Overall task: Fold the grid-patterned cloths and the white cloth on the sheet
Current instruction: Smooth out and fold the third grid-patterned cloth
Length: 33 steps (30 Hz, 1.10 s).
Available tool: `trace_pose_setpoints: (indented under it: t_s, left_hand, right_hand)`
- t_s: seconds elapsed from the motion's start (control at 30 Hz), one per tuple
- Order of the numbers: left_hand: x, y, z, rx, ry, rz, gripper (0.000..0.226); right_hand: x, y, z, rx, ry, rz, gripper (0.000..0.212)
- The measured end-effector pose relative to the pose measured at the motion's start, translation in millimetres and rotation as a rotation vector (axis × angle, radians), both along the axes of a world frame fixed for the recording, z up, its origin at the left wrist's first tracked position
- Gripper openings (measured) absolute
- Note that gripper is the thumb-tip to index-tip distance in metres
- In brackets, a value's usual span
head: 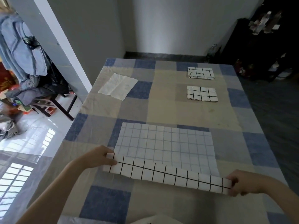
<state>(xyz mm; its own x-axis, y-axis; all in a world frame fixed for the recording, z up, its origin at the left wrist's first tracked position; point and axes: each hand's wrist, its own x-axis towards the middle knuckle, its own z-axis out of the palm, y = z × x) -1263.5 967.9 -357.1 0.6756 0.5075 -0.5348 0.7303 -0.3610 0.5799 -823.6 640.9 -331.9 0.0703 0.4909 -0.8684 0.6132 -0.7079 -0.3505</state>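
Now the landmark is the large white cloth with a thin grid pattern (165, 143), spread flat on the blue, grey and beige checked sheet (161, 97) close to the person. Left of it, the sheet's edge drops to a glossy tiled floor (32, 139), so there is little spare room on that side. At the cloth's near-left corner the left hand (100, 157) pinches the hem, fingers curled round it; at the near-right corner the right hand (242, 183) grips the same hem, likewise closed on fabric. Between them the near edge is lifted and turned over, showing bolder black lines.

Beyond the cloth to the left lies a creased plain white cloth (118, 86), still unfolded. Beyond it to the right sit two small folded grid-patterned cloths (201, 93), one behind the other, well apart from the work.

To fold well, I judge both hands should carry the hem forward level and at equal pace, keep the fabric taut between them, and lay it so corners meet the far corners. Open sheet beyond the cloth gives room; its right side runs near the sheet's dark edge.
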Motion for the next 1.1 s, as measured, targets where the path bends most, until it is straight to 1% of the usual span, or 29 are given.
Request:
trace_pose_setpoints:
  t_s: [0.03, 0.07, 0.13, 0.2, 0.23, 0.3, 0.37, 0.5, 0.57, 0.63, 0.77, 0.9, 1.0, 1.1]
  left_hand:
    - [1, 1, 0, -0.026, -0.006, 0.025, 0.024]
    - [4, 2, 0, -0.035, -0.033, 0.078, 0.026]
    - [8, 5, -8, -0.063, -0.107, 0.255, 0.021]
    - [17, 8, -16, -0.118, -0.176, 0.436, 0.01]
    - [21, 10, -21, -0.111, -0.191, 0.491, 0.007]
    - [33, 12, -25, -0.057, -0.207, 0.555, 0.008]
    - [45, 17, -29, -0.013, -0.231, 0.618, 0.012]
    - [61, 31, -38, 0.02, -0.221, 0.74, 0.012]
    - [68, 37, -44, 0.072, -0.195, 0.775, 0.018]
    - [77, 43, -48, 0.134, -0.155, 0.792, 0.017]
    - [91, 54, -54, 0.217, -0.135, 0.826, 0.022]
    - [100, 57, -57, 0.286, -0.184, 0.793, 0.021]
    - [103, 56, -62, 0.359, -0.211, 0.755, 0.02]
    - [106, 57, -66, 0.372, -0.232, 0.758, 0.021]
  right_hand:
    - [5, 1, 3, -0.029, 0.042, -0.035, 0.012]
    - [11, 3, 4, -0.014, 0.065, -0.095, 0.017]
    - [17, 11, 3, 0.132, 0.073, -0.284, 0.016]
    - [14, 23, 1, 0.275, 0.114, -0.472, 0.006]
    - [11, 31, -1, 0.308, 0.126, -0.549, 0.006]
    - [9, 47, -10, 0.33, 0.092, -0.649, 0.01]
    - [10, 62, -22, 0.34, -0.001, -0.7, 0.012]
    - [16, 84, -44, 0.415, -0.283, -0.676, 0.02]
    - [18, 92, -51, 0.435, -0.376, -0.665, 0.02]
    - [20, 97, -57, 0.435, -0.432, -0.659, 0.02]
    - [23, 100, -68, 0.443, -0.504, -0.613, 0.021]
    - [24, 101, -75, 0.446, -0.522, -0.637, 0.023]
    - [23, 101, -76, 0.449, -0.517, -0.615, 0.022]
    - [25, 98, -78, 0.453, -0.523, -0.599, 0.022]
